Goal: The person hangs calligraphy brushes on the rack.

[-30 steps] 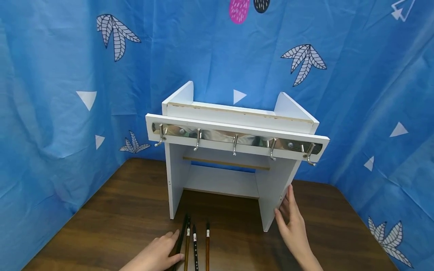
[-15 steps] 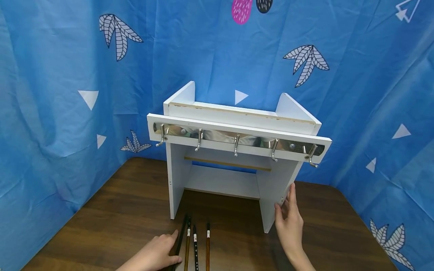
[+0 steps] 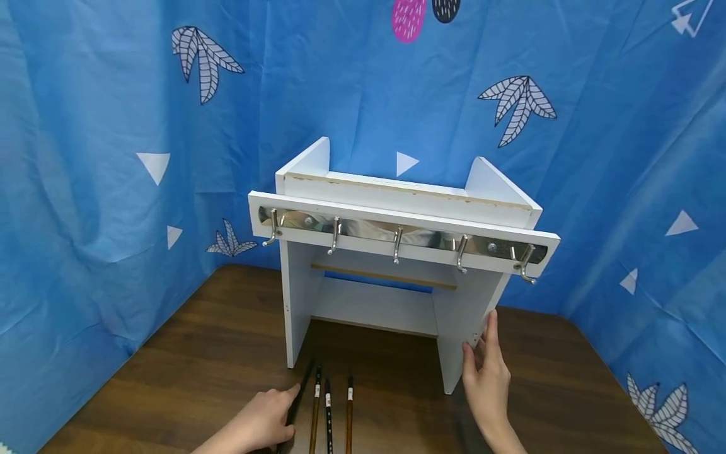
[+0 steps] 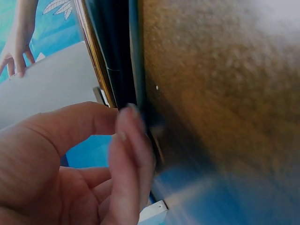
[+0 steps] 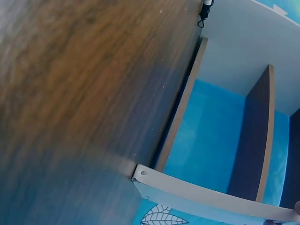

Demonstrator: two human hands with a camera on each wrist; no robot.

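Observation:
In the head view my left hand (image 3: 258,419) pinches a dark writing brush (image 3: 300,389), the leftmost of several brushes, between thumb and fingertips. The left wrist view shows the dark handle (image 4: 118,51) running up from the thumb and fingers. Next to it lie a brown brush (image 3: 315,410), a black brush with light marks (image 3: 328,419) and another brown brush (image 3: 349,416). My right hand (image 3: 488,388) touches the right side panel of a white shelf rack (image 3: 368,301), fingers extended along it and thumb near its front edge. Only a fingertip shows in the right wrist view.
Across the rack's upper front runs a white rail with a metal strip (image 3: 420,237) bearing several hooks (image 3: 397,244). The rack stands on a dark wooden table (image 3: 187,366). A blue patterned curtain (image 3: 363,82) surrounds the table at the back and sides.
The near end of the dark brush has swung left with my left hand, away from the other brushes. My right hand stays at the side panel, slightly shifted. The view has drifted a little.

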